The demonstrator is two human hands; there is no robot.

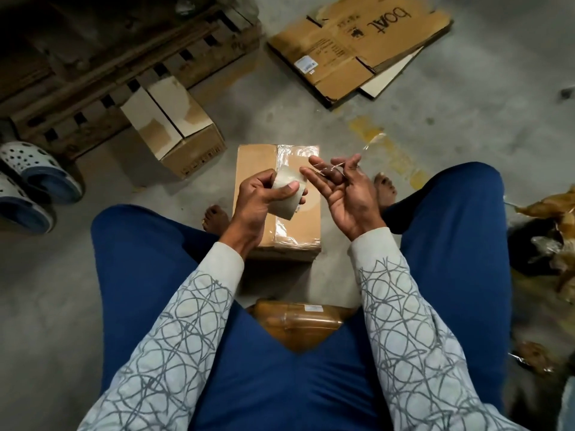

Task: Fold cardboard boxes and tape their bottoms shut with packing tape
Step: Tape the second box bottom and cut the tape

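Grip: left hand [261,199] curled round tape roll [287,195], thumb on its outer face. Right hand [347,197] spread, holding nothing, a twisted tape strand [371,143] stuck across its fingers. Cardboard box [256,169] sits below, on floor [420,119] between the feet [216,217]. Strand judged light, limp, sticky; take its free end.

Beyond the taped box [255,164] in front of me, to the right, the flattened cardboard [357,48] carries the word "boAt", upside down for me. Its small white label [306,65] I cannot read.
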